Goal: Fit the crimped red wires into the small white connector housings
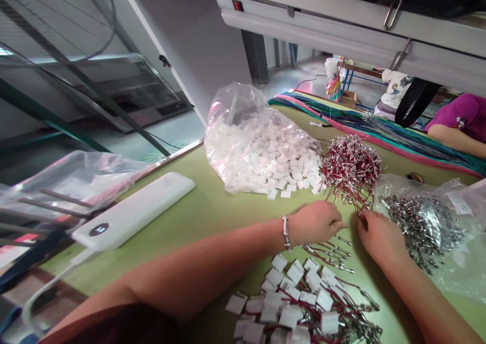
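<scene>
My left hand, with a bracelet at the wrist, is closed over the green table, its fingertips pinched; what they hold, if anything, is too small to tell. My right hand has its fingers closed at the lower edge of a pile of red wires with metal ends; its grip is partly hidden. Several loose red wires with metal tips lie just below my left hand. Nearer to me are white connectors with red wires attached. Behind my left hand, small white pieces spill from a clear plastic bag.
At the right lies a clear bag of small metal parts, with a tape roll behind it. Bundled coloured wires run along the back edge. A white device with a cable sits left. Two people are beyond the table.
</scene>
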Action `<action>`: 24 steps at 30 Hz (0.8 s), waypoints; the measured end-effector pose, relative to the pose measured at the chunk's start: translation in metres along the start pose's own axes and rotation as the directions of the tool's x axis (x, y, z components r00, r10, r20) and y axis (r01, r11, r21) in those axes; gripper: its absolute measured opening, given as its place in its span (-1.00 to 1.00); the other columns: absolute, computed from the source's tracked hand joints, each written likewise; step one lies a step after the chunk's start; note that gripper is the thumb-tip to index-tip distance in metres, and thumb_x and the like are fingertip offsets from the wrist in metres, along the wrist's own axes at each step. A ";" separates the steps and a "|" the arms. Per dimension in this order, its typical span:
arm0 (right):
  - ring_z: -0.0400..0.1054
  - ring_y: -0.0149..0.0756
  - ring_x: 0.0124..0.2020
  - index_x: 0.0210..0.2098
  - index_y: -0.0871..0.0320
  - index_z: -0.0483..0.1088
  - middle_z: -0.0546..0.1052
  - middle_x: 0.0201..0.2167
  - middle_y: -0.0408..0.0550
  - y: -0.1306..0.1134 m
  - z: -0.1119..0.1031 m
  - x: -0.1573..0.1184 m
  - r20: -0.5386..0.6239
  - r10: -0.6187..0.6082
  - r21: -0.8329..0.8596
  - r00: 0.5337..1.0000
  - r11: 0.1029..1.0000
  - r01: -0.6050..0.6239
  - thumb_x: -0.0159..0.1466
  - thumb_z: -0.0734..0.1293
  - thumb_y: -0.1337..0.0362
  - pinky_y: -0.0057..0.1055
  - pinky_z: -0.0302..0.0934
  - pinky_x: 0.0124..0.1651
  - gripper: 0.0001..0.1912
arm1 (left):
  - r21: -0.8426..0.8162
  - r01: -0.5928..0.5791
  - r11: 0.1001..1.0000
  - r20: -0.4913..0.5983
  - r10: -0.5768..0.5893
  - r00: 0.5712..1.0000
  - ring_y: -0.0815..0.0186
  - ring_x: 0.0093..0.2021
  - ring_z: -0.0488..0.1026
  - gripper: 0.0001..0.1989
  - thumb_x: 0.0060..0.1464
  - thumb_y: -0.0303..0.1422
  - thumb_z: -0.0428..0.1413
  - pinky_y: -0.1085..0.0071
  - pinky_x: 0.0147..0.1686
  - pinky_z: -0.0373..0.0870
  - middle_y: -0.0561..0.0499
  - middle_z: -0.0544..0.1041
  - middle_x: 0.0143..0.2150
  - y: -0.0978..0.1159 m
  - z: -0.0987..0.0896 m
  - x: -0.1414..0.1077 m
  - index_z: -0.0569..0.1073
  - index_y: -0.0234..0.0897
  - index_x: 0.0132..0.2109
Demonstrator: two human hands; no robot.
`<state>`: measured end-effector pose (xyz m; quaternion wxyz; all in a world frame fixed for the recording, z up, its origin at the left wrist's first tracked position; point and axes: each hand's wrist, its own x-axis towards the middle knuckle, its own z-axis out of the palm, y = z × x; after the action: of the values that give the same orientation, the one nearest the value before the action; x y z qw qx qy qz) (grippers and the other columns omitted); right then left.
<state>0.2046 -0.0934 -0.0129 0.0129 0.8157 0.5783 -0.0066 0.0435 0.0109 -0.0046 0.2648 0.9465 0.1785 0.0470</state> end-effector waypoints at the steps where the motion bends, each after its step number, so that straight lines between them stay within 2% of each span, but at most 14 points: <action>1: 0.40 -0.22 -0.48 -0.36 0.15 0.43 0.55 -0.41 0.07 -0.001 0.000 0.000 0.018 0.005 -0.019 1.000 1.000 -0.005 0.28 0.15 0.25 -0.37 -0.04 -0.47 -0.75 | -0.042 0.019 0.999 -0.006 -0.019 1.000 0.41 -0.48 0.23 -0.61 0.20 -0.28 -0.06 0.44 -0.43 0.14 0.04 0.36 -0.54 -0.003 0.001 0.002 0.38 -0.32 -0.55; 4: 0.41 -0.20 -0.47 -0.41 0.16 0.45 0.56 -0.45 0.07 0.002 -0.001 0.001 0.064 0.004 0.017 0.998 1.000 -0.005 0.25 0.18 0.26 -0.36 -0.02 -0.45 -0.76 | -0.164 0.084 0.983 -0.019 -0.088 0.996 0.44 -0.53 0.19 -0.60 0.19 -0.27 -0.05 0.47 -0.47 0.14 0.08 0.30 -0.59 -0.010 0.003 0.005 0.34 -0.32 -0.57; 7: 0.41 -0.21 -0.46 -0.43 0.15 0.47 0.56 -0.47 0.04 0.008 0.000 0.003 0.080 -0.036 0.133 0.996 0.991 0.025 0.22 0.20 0.24 -0.37 0.03 -0.43 -0.76 | -0.214 0.050 0.975 -0.099 -0.073 0.992 0.43 -0.45 0.30 -0.68 0.18 -0.29 -0.04 0.50 -0.39 0.22 0.05 0.42 -0.49 -0.012 0.002 0.005 0.43 -0.32 -0.48; 9: 0.41 -0.22 -0.44 -0.42 0.14 0.48 0.57 -0.46 0.01 0.012 -0.001 0.005 0.086 -0.053 0.197 0.995 0.980 0.035 0.22 0.20 0.23 -0.37 0.05 -0.41 -0.76 | -0.163 -0.026 0.986 -0.150 0.001 0.989 0.40 -0.35 0.36 -0.74 0.18 -0.33 -0.03 0.48 -0.29 0.27 0.02 0.49 -0.38 -0.011 0.002 0.005 0.50 -0.30 -0.36; 11: 0.40 -0.23 -0.43 -0.42 0.13 0.47 0.57 -0.44 -0.01 0.017 -0.004 0.007 0.084 -0.043 0.253 0.996 0.967 0.020 0.22 0.21 0.22 -0.38 0.07 -0.39 -0.77 | -0.069 -0.080 0.994 -0.150 0.069 0.986 0.36 -0.29 0.39 -0.75 0.19 -0.35 -0.04 0.44 -0.26 0.28 0.00 0.51 -0.33 -0.010 0.002 0.005 0.53 -0.28 -0.27; 14: 0.39 -0.25 -0.44 -0.39 0.12 0.45 0.56 -0.43 -0.04 0.022 -0.009 0.008 0.045 0.010 0.323 0.999 0.946 -0.024 0.24 0.21 0.15 -0.38 0.09 -0.38 -0.76 | 0.026 -0.088 0.996 -0.126 0.091 0.988 0.32 -0.29 0.39 -0.72 0.21 -0.34 -0.06 0.41 -0.28 0.29 -0.03 0.50 -0.34 -0.009 0.005 0.004 0.55 -0.28 -0.25; 17: 0.38 -0.23 -0.45 -0.40 0.12 0.43 0.55 -0.43 -0.03 0.022 -0.010 0.006 0.010 0.002 0.279 1.000 0.960 -0.005 0.25 0.20 0.10 -0.37 0.07 -0.40 -0.72 | 0.015 -0.095 0.995 -0.149 0.096 0.984 0.32 -0.30 0.39 -0.71 0.21 -0.33 -0.06 0.41 -0.28 0.30 -0.03 0.51 -0.34 -0.010 0.007 0.004 0.56 -0.27 -0.25; 20: 0.37 -0.22 -0.46 -0.43 0.11 0.42 0.54 -0.47 -0.03 0.021 -0.008 0.003 0.023 -0.022 0.196 0.999 0.980 0.017 0.27 0.19 0.14 -0.36 0.05 -0.40 -0.73 | -0.004 -0.095 0.995 -0.156 0.093 0.983 0.32 -0.30 0.40 -0.72 0.20 -0.33 -0.04 0.41 -0.28 0.30 -0.03 0.51 -0.34 -0.010 0.008 0.003 0.56 -0.28 -0.24; 24: 0.39 -0.25 -0.41 -0.37 0.12 0.43 0.52 -0.37 -0.04 0.020 -0.003 0.002 -0.069 -0.047 0.190 0.997 0.980 0.059 0.25 0.20 0.22 -0.38 0.06 -0.38 -0.80 | -0.041 -0.084 0.996 -0.149 0.077 0.986 0.30 -0.30 0.41 -0.73 0.19 -0.34 -0.03 0.41 -0.27 0.30 -0.04 0.53 -0.34 -0.011 0.008 0.004 0.56 -0.29 -0.24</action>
<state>0.2239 -0.0981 -0.0098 -0.0844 0.7971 0.5968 -0.0364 0.0449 0.0171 -0.0176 0.2709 0.9404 0.1579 0.1315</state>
